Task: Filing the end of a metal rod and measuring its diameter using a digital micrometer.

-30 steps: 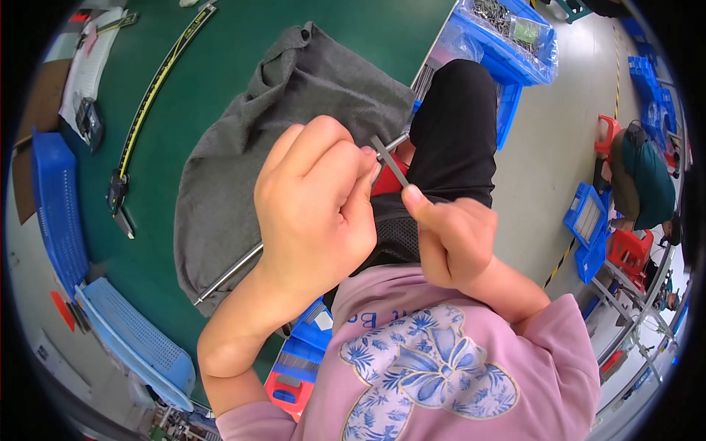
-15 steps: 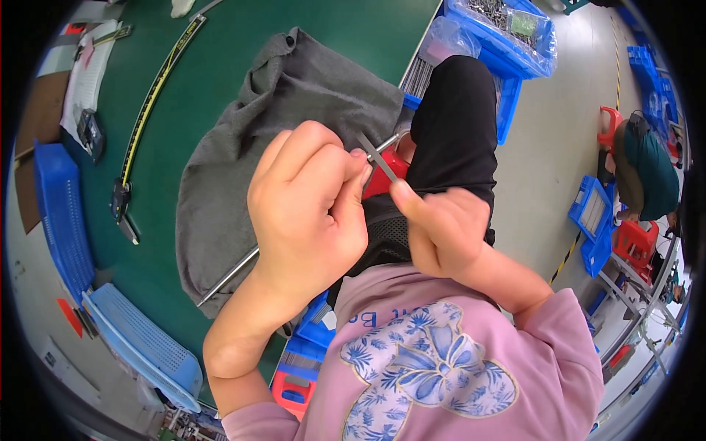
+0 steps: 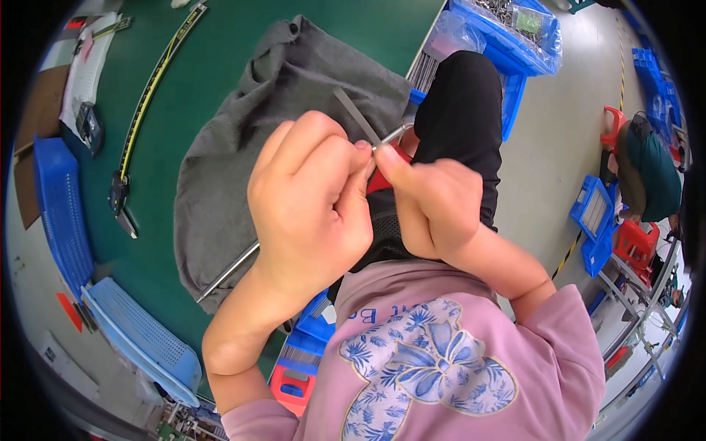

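My left hand [image 3: 309,198] is closed around a thin, shiny metal rod [image 3: 229,273]. One end of the rod slants out beside my left wrist; its other end, which looks bent, shows beyond my fingers. Pinched between the thumb and fingers of my right hand [image 3: 437,198] is a narrow, flat grey metal file [image 3: 357,116]. The file crosses the rod right at my left fingertips, its free end pointing up and left. Both hands are nearly touching. Beneath them a crumpled grey cloth [image 3: 220,184] lies over the green table [image 3: 165,253] and reaches toward my lap.
A digital caliper [image 3: 120,195] lies on the table's left, with light-blue baskets [image 3: 143,342] along that edge. Blue bins of metal parts [image 3: 526,62] stand beyond my knee. A red stool [image 3: 294,389] is partly visible below. Another person [image 3: 647,169] sits far right.
My right hand has moved slightly left and up, bringing its thumb against the rod. The file has slid across the rod, so more of it sticks out up and left. My left hand barely moves.
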A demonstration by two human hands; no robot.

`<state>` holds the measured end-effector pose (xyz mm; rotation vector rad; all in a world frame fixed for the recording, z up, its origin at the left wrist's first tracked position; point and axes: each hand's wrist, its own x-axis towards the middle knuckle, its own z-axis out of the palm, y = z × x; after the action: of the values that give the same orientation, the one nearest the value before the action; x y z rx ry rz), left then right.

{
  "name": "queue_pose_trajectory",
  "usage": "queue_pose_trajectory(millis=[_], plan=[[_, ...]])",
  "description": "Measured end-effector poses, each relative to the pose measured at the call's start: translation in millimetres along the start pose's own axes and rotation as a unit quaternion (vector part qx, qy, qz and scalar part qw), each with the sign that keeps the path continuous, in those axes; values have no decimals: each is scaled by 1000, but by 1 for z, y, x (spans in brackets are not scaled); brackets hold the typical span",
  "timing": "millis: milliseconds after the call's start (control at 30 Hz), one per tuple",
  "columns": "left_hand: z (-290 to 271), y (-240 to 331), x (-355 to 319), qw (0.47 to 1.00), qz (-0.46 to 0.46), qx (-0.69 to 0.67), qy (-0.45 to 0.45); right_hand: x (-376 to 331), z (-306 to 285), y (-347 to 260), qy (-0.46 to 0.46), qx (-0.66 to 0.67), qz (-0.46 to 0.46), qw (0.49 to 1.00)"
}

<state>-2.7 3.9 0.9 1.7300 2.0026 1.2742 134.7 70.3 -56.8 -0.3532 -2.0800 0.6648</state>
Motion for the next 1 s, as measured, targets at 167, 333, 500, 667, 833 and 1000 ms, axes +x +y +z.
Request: queue_pose_trajectory(millis=[167, 333, 500, 667, 833, 1000], plan=[[2, 0, 1, 1000, 0, 3, -3, -11, -19, -8, -62, -23, 35, 997], [1, -1, 0, 1000, -13, -8, 10, -8, -16, -11, -49, -24, 40, 998], [2, 1, 0, 1000, -10, -6, 1, 13, -17, -11, -55, -20, 39, 998], [2, 0, -1, 1000, -14, -6, 8, -8, -36, -27, -130, -20, 98, 987], [2, -1, 1, 1000, -6, -5, 16, 21, -23, -19, -119, -13, 82, 989], [3, -2, 1, 1000, -16, -7, 11, -2, -42, -27, -141, -18, 99, 985]])
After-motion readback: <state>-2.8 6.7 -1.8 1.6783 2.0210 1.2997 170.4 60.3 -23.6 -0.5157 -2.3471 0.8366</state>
